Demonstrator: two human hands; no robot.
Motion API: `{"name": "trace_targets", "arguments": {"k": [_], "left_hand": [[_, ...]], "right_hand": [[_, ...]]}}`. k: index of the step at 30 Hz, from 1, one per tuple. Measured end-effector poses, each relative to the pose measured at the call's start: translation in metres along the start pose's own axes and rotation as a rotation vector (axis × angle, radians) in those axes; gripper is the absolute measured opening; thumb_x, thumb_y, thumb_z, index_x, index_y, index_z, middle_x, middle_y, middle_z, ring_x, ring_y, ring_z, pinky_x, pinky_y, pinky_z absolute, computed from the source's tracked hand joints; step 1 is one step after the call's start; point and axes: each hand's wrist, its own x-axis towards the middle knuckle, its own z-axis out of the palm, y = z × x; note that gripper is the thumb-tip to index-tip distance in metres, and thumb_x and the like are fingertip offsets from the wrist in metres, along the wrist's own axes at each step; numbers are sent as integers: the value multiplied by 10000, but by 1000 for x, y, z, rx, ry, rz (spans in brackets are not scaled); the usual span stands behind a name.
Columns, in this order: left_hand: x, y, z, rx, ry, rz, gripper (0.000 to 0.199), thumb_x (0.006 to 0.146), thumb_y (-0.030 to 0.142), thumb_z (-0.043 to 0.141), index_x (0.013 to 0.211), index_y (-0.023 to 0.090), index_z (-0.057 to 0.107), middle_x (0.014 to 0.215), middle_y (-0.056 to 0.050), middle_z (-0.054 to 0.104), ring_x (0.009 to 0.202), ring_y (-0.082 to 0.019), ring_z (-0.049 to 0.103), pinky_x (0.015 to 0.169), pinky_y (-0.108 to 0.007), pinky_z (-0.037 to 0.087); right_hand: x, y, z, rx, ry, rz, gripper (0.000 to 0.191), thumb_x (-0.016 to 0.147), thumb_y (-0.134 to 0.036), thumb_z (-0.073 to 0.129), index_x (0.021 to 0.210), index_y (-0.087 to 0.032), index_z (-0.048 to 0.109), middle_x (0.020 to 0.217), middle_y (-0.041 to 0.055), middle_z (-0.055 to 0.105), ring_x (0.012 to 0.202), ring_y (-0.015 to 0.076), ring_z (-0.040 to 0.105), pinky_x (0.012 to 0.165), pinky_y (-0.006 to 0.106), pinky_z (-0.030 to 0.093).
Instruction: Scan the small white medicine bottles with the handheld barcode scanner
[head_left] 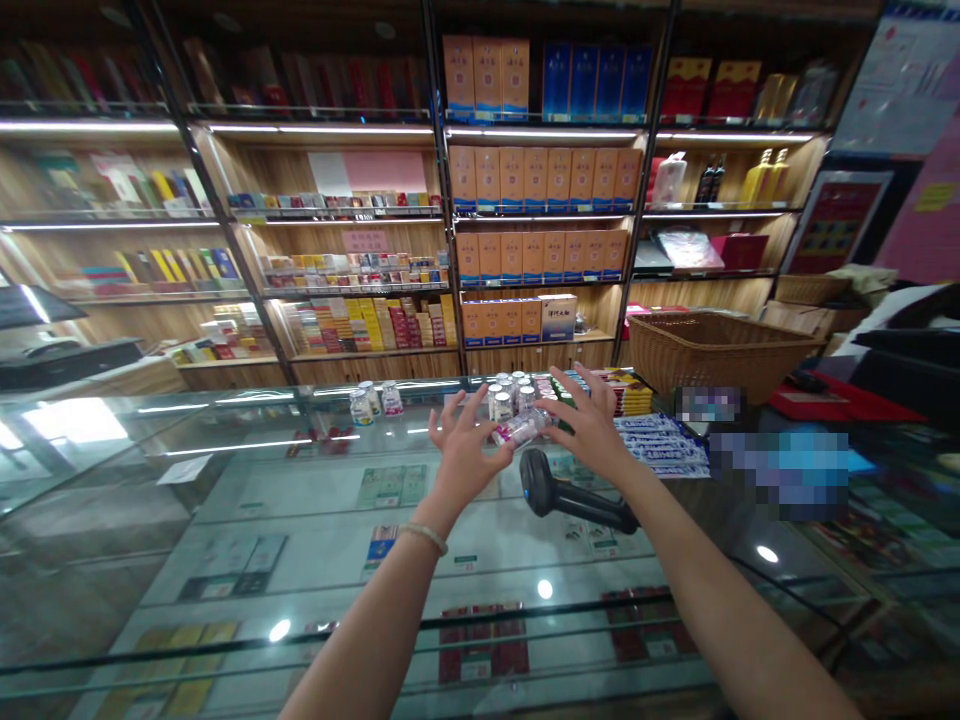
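Where the head view looked across the glass table point(315, 515), the left hand point(465, 460) and right hand point(600, 435) flanked a small pink-labelled bottle point(520, 430), which lay tipped between them. Each grip was spread, fingers apart; fingertip contact could not be told. Silver-capped bottles point(502, 404) stood just behind; a black barcode scanner point(577, 502) lay nearer the wearer.

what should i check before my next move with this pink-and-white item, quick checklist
1. Left hand at the pink-and-white item: ok, on its left.
2. Right hand there too: ok, on its right.
3. Firm grip: cannot tell.
4. Item upright: not ok, tilted.
5. Black scanner well away: not ok, close on the near side.
6. White-capped bottles behind standing: ok.
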Motion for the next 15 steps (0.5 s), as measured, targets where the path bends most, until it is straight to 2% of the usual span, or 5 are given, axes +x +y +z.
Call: {"name": "trace_targets", "arguments": {"k": [2,5,9,11,15], "left_hand": [[0,-3,1,-12,2,12,145,834,370,736,934,275,780,1598,-45,453,1484,-371,294,1207,-685,133],[0,-6,0,-21,19,28,309,878,439,694,1157,315,739,1612,-63,426,1503,-350,268,1215,-655,135],[-1,-7,-6,41,71,65,615,808,531,755,1379,356,605,1617,-89,404,1500,-356,276,1231,-620,90],[-1,-6,-8,77,104,89,614,804,529,760,1375,363,607,1595,-90,430,1489,-351,299,1240,-598,64],[-2,-6,-9,114,127,125,490,814,511,753,1276,366,675,1559,-78,476,1471,-346,330,1242,-591,43]], "right_hand": [[1,-1,-3,-5,-15,22,294,908,-386,694,1201,-385,722,1613,-3,424,1508,341,228,1172,594,188],[2,-1,-6,-1,-36,76,293,920,-421,672,1208,-400,721,1634,-26,387,1519,347,202,1185,604,150],[2,1,-6,29,-31,134,290,919,-419,666,1200,-388,728,1664,-27,327,1537,361,150,1176,624,155],[1,1,-4,36,-30,132,289,915,-422,670,1193,-376,731,1675,-23,300,1537,361,145,1177,621,160],[0,2,0,32,-39,125,292,902,-453,681,1175,-366,736,1686,-17,270,1525,361,168,1180,615,152]]}}
